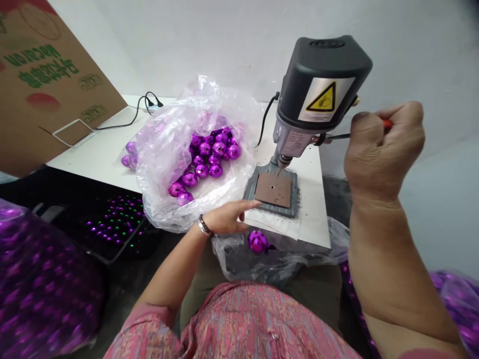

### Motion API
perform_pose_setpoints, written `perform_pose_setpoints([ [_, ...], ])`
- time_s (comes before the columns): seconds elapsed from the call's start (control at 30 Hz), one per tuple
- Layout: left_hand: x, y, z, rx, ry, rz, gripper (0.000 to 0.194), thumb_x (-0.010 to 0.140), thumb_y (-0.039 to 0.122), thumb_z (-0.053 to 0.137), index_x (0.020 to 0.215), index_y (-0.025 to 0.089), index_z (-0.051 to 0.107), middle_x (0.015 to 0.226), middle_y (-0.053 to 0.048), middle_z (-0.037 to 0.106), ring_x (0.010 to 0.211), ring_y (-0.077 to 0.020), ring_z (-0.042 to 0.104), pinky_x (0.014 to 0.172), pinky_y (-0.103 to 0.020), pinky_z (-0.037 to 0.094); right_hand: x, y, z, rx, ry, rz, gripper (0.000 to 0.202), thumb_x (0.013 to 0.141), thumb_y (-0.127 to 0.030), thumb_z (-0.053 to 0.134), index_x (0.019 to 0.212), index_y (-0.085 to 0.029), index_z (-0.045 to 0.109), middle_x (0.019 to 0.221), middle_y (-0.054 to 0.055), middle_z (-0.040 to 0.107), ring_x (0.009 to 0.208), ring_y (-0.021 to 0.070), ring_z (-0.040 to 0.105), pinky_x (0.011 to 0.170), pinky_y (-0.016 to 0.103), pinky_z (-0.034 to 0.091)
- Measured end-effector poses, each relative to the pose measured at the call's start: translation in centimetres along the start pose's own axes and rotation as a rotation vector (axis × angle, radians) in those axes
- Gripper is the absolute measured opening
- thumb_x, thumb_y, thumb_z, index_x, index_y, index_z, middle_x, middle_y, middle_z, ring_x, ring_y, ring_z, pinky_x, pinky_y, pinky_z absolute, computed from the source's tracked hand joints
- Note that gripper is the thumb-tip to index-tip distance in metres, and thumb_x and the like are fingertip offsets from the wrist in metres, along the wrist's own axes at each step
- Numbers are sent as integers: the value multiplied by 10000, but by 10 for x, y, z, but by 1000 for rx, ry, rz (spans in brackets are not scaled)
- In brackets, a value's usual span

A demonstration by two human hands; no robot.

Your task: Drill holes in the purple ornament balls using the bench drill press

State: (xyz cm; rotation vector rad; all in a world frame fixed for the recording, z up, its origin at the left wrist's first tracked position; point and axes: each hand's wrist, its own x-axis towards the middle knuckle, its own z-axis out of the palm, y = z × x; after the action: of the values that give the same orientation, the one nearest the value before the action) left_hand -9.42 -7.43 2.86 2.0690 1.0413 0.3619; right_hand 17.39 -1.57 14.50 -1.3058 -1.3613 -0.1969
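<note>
On the right, my right hand (385,149) is wrapped round the feed lever (339,136) of a small bench drill press (325,65), with a bit of its orange-red knob showing between the fingers. Below the chuck, the thin drill bit (279,172) points down at a brown square plate (275,192) with a hole in its middle. My left hand (226,218) is open at the table's front edge, index finger stretched to the near left corner of the drill base (294,199). A shiny purple faceted ball (258,242) is just below that hand, apart from it; whether it falls or rests on plastic I cannot tell.
A clear plastic bag (157,174) of purple balls (215,149) lies open on the white table (312,209). Plastic sheeting (239,262) hangs over my lap. Further bags of purple balls (45,279) stand at both sides. A cardboard box (75,89) and cables (121,127) are left.
</note>
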Motion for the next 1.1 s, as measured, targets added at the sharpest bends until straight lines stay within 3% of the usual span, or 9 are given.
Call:
perform_pose_setpoints([
  [0.13,21,-19,-55,200,582,-451,436,890,191,520,1303,230,655,1113,-79,744,908,-192,677,915,-339,512,-1,-1,-2,-6,-11,16,209,929,-255,522,754,-185,431,694,-27,425,640,54,376,657,236,351],
  [0.2,37,-36,-76,269,691,-603,413,930,184,450,1280,148,667,1130,-173,724,1035,-286,666,972,-429,479,-1,-2,-2,-22,-14,8,201,930,-263,512,770,-177,427,689,-36,404,631,48,360,647,227,343],
  [0.3,53,-60,-87,402,585,-712,435,911,137,443,1284,109,664,1276,-220,658,1150,-324,635,983,-422,477,-2,-4,-3,-13,-20,9,196,922,-261,507,788,-159,407,679,-56,374,621,27,333,639,200,319],
  [0.5,55,-77,-68,500,409,-591,579,827,128,549,1401,199,577,1490,-140,518,1232,-284,601,1025,-353,465,-3,-3,-2,29,-26,14,196,915,-262,514,796,-156,400,701,-50,361,646,25,302,667,220,311],
  [0.67,46,-76,-67,432,519,-611,650,749,228,677,1386,170,562,1354,-186,595,1187,-329,607,996,-386,474,-3,-1,-1,24,-60,73,181,924,-266,514,830,-153,408,762,-29,399,701,45,347,745,245,339],
  [0.77,42,-62,-72,96,695,-525,514,727,332,724,1212,183,644,1091,-104,703,1060,-272,648,951,-350,505,-3,-1,-1,31,-39,67,184,905,-251,550,817,-146,427,726,-41,380,678,41,324,748,246,358],
  [0.87,43,-37,-71,-559,767,-392,339,799,421,649,1038,180,654,869,-35,698,836,-172,672,802,-288,555,-2,-3,0,55,-12,49,190,895,-211,554,788,-153,407,696,-52,357,653,34,297,708,222,360],
  [0.97,53,-12,-57,-1013,625,-348,258,844,403,615,930,161,643,796,-35,696,717,-125,669,730,-258,566,-2,-5,0,69,-24,66,207,895,-197,552,780,-162,384,696,-54,352,647,30,295,683,195,351],
  [1.1,71,4,-26,-1162,439,-425,231,847,349,658,931,135,659,841,-85,735,706,-130,679,716,-262,580,-2,-6,-1,73,-32,69,197,894,-245,561,795,-151,419,702,-51,376,661,29,285,690,191,355],
])
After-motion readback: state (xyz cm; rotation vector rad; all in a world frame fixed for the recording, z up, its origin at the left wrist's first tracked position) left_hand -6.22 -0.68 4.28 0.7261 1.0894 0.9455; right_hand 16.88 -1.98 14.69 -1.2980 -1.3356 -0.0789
